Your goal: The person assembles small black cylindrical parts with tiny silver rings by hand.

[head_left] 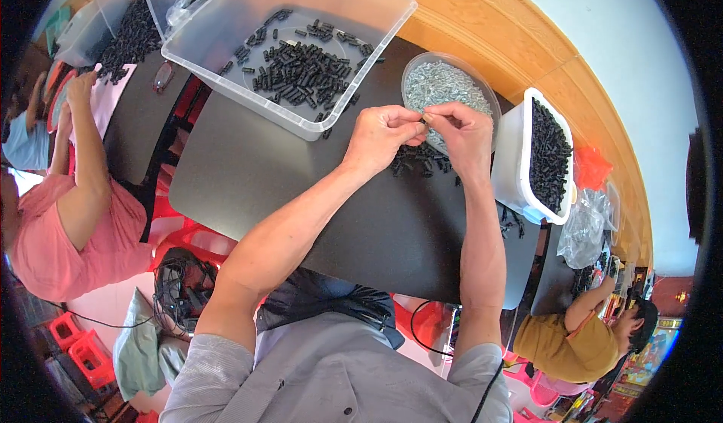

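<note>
My left hand (385, 135) and my right hand (465, 133) meet fingertip to fingertip, each closed in a pinch. What they hold is mostly covered by the fingers and too small to name. Just behind them stands a round clear bowl (409, 84) full of small silvery metal pieces (446, 83), which look like screws. Under and beside my fingers, small black plastic pieces (424, 159) lie in a loose pile on the dark table (361, 227), against the near side of the bowl.
A large clear bin (282, 120) with short black pieces (301, 73) stands at the back left. To the right is a white tub (514, 159) heaped with black parts (550, 152). Clear plastic bags (584, 231) lie beyond it. People sit at left (83, 220) and right (576, 340).
</note>
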The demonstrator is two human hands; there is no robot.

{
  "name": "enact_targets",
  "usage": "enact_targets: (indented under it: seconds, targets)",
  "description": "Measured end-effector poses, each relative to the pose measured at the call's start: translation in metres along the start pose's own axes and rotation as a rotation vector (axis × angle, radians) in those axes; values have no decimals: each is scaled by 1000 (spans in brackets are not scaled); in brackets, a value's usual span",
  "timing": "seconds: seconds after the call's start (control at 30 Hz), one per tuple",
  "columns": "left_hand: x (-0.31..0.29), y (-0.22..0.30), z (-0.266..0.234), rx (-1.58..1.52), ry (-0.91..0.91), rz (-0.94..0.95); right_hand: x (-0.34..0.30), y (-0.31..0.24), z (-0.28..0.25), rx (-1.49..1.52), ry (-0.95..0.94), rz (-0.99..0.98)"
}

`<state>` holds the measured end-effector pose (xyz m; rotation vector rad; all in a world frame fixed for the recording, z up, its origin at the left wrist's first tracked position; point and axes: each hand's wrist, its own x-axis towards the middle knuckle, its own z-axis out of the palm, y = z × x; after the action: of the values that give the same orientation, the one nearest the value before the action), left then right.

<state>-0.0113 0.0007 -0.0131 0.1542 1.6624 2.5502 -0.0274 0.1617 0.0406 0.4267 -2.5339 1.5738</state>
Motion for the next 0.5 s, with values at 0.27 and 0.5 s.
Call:
enact_targets:
  seconds: [0.27, 0.5]
  targets:
    - [-1, 7, -1, 212, -5, 123, 2, 3, -3, 21, -18, 78]
    - [-2, 5, -2, 550, -63, 420, 5, 2, -9, 219, -70, 167]
